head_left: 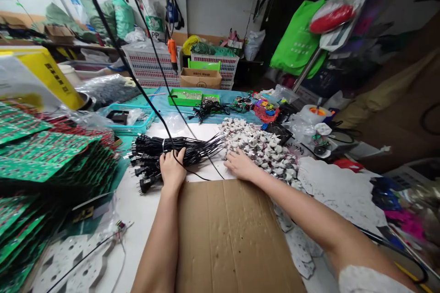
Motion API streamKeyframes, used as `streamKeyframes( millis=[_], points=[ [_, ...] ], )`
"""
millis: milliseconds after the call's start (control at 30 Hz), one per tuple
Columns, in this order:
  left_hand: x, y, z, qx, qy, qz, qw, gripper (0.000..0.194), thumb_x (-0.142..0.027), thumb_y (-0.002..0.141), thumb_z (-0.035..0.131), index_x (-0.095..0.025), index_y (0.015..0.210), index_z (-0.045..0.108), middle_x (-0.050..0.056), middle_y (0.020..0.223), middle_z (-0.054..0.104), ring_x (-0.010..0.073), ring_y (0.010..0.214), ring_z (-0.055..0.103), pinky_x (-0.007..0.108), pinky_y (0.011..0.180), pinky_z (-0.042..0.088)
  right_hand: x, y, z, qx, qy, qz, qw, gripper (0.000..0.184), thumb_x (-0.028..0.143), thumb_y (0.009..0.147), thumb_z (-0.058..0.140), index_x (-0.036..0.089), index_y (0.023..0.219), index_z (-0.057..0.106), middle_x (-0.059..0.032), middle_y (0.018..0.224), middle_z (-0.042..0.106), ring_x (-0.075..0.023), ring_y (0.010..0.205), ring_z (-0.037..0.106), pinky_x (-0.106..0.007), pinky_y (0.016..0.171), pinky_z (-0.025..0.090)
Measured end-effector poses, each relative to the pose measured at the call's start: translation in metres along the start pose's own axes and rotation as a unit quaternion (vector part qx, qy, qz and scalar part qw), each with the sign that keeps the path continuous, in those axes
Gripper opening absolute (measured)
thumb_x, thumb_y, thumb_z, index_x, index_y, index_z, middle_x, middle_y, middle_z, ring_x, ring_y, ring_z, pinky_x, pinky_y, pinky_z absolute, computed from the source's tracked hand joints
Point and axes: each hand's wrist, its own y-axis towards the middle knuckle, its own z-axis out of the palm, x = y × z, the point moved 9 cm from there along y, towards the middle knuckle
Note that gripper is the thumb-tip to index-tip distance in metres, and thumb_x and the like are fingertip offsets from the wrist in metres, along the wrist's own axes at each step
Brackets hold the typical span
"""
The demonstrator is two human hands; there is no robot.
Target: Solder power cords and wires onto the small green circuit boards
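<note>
Left hand [172, 169] fingers closed on cables [172, 149]; right hand [240, 165] fingers spread flat on parts pile [261, 146] right of cables. Risk: tugged bundle snags, scatters pile.

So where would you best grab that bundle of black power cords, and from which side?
Probably at the middle of the bundle of black power cords, beside the band that ties it, coming from above. There the cords lie tight together across the table; the plug ends fan out at the left and loose wire tips splay at the right. The left hand already rests there; the right hand is on the pile of small white parts.
</note>
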Motion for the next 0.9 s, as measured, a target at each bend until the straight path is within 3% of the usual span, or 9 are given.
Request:
streamKeyframes(
  millis=[233,367,467,533,633,700,767,833,900],
  points=[
    [0.007,-0.001,-0.005,0.042,0.023,0.034,0.998,0.068,-0.006,0.08,0.052,-0.03,0.143,0.062,0.012,0.119,0.067,0.0314,0.114,0.057,0.057,0.12,0.022,-0.089,-0.033,-0.03,-0.045,-0.045,0.195,0.979,0.028,0.01,0.095,0.048,0.015,0.107,0.073,-0.0192,0.117,0.065,-0.0307,0.114,0.052,-0.046,0.103,0.032],
    [0.004,0.0,-0.001,0.07,0.026,0.033,0.997,0.072,-0.008,0.08,0.055,-0.03,0.148,0.056,0.013,0.136,0.062,0.0342,0.13,0.049,0.062,0.123,0.014,-0.102,-0.06,-0.047,-0.079,-0.037,0.309,0.947,0.031,0.016,0.094,0.05,0.014,0.117,0.071,-0.0232,0.125,0.059,-0.0357,0.115,0.051,-0.05,0.096,0.039],
    [0.007,-0.001,-0.024,0.08,0.028,0.023,0.996,0.076,-0.022,0.075,0.069,-0.029,0.149,0.054,0.013,0.147,0.055,0.0376,0.141,0.04,0.064,0.124,0.013,-0.07,-0.084,-0.061,-0.127,-0.003,0.325,0.937,0.033,0.026,0.097,0.053,0.019,0.127,0.065,-0.0192,0.13,0.056,-0.0341,0.116,0.052,-0.047,0.093,0.046],
    [0.016,-0.003,-0.054,0.046,0.04,0.002,0.998,0.075,-0.03,0.074,0.073,-0.029,0.147,0.055,0.011,0.15,0.053,0.0389,0.141,0.038,0.065,0.123,0.014,-0.03,-0.108,-0.077,-0.22,0.093,0.274,0.931,0.028,0.028,0.098,0.054,0.02,0.122,0.066,-0.0162,0.124,0.059,-0.0318,0.115,0.055,-0.045,0.095,0.049],
    [0.042,-0.007,-0.091,0.018,0.058,-0.083,0.995,0.055,-0.039,0.076,0.071,-0.026,0.13,0.07,0.014,0.135,0.064,0.0409,0.128,0.051,0.064,0.111,0.035,0.033,-0.155,-0.08,-0.241,0.231,0.186,0.924,0.023,0.023,0.099,0.05,0.02,0.115,0.066,-0.0127,0.116,0.062,-0.0267,0.107,0.062,-0.043,0.092,0.054],
    [0.064,-0.011,-0.089,0.078,0.047,-0.171,0.981,0.036,-0.046,0.077,0.07,-0.022,0.103,0.08,0.015,0.11,0.073,0.04,0.109,0.062,0.057,0.095,0.047,0.068,-0.189,-0.073,-0.175,0.324,0.14,0.919,0.025,0.021,0.097,0.051,0.026,0.117,0.066,-0.0084,0.112,0.066,-0.0222,0.094,0.068,-0.036,0.082,0.058],
    [0.077,-0.013,-0.068,0.173,0.021,-0.224,0.959,0.033,-0.052,0.076,0.071,-0.021,0.083,0.08,0.013,0.089,0.075,0.0363,0.094,0.067,0.049,0.083,0.052,0.087,-0.23,-0.072,-0.131,0.387,0.14,0.902,0.024,0.022,0.095,0.057,0.032,0.114,0.068,-0.0048,0.101,0.071,-0.0215,0.09,0.07,-0.033,0.079,0.059],
    [0.076,-0.016,-0.047,0.247,0.021,-0.239,0.939,0.035,-0.054,0.076,0.072,-0.02,0.078,0.078,0.011,0.084,0.075,0.0335,0.092,0.07,0.043,0.077,0.053,0.087,-0.276,-0.079,-0.126,0.421,0.184,0.879,0.022,0.025,0.095,0.061,0.034,0.112,0.071,-0.0033,0.099,0.075,-0.0206,0.091,0.073,-0.03,0.08,0.06],
    [0.067,-0.017,-0.039,0.25,0.068,-0.261,0.93,0.035,-0.053,0.078,0.072,-0.018,0.079,0.076,0.011,0.088,0.076,0.0343,0.096,0.07,0.043,0.075,0.053,0.069,-0.333,-0.094,-0.174,0.417,0.262,0.852,0.017,0.028,0.095,0.062,0.033,0.108,0.073,-0.0025,0.097,0.077,-0.0195,0.089,0.074,-0.028,0.079,0.06]
  ],
)
